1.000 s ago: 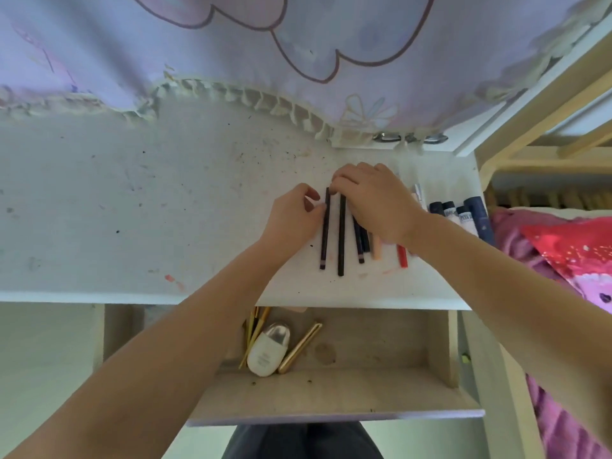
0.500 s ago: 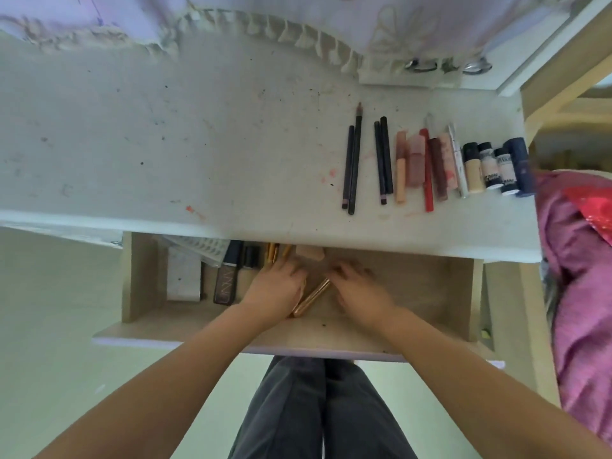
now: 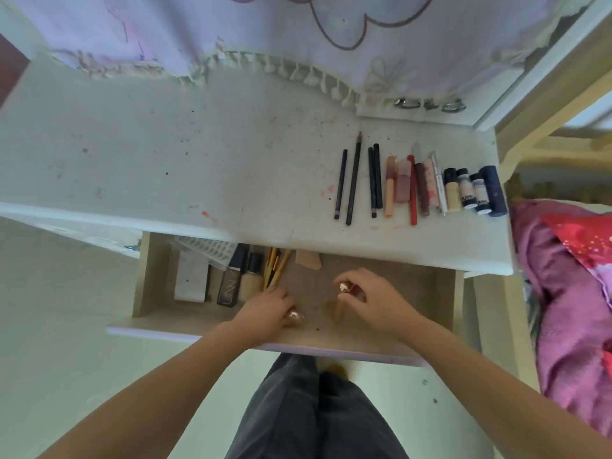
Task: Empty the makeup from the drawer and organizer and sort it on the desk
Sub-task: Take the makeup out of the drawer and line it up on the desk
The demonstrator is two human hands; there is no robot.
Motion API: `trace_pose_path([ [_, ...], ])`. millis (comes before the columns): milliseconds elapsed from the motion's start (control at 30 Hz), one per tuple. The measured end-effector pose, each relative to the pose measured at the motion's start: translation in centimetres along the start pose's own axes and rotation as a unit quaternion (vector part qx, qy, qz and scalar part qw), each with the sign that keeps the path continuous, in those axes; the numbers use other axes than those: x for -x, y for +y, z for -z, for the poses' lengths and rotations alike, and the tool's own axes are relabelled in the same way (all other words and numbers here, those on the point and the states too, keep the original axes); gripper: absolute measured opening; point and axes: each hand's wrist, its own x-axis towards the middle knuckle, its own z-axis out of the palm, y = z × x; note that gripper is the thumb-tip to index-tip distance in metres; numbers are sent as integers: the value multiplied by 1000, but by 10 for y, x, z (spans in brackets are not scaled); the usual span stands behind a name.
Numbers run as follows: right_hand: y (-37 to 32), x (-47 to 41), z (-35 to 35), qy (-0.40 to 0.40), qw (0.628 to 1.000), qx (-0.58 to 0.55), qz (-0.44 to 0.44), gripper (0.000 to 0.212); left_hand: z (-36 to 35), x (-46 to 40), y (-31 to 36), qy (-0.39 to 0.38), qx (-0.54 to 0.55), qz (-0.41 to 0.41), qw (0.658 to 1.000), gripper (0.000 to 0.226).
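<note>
Right hand (image 3: 371, 298), at lower centre of the frame, pinches a shiny rose-gold tube (image 3: 344, 288) above the floor of the open drawer (image 3: 443, 293), while the left hand (image 3: 268, 309) curls round a second gold-tipped tube (image 3: 295, 316) nearer the drawer front. Both tubes look light, rigid and slick, best pinched mid-barrel rather than by the rounded cap. Sorted pencils (image 3: 353, 180) and bottles (image 3: 470, 190) line the desk (image 3: 165, 160) at upper right.

Head view: looks steeply down from above your open drawer (image 3: 443, 293).
Facing: toward the desk (image 3: 198, 154) ahead.
Range: close, both your forearms in frame.
</note>
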Motion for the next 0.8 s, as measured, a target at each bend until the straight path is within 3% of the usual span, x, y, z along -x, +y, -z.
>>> trace_pose_path([
  [133, -36, 1, 54, 82, 994, -67, 30, 29, 46, 21, 9, 99, 180, -9, 979, 26],
  [267, -66, -43, 102, 178, 976, -117, 46, 18, 121, 29, 10, 219, 393, 2, 893, 23],
  [433, -80, -126, 124, 234, 971, -52, 22, 17, 202, -17, -26, 211, 531, 29, 820, 24],
  [600, -76, -171, 121, 202, 978, 31, -27, 23, 228, -81, -44, 160, 509, 43, 845, 22],
  [800, -60, -177, 126, 223, 966, 104, -78, 28, 230, -119, -28, 141, 468, 56, 871, 29],
])
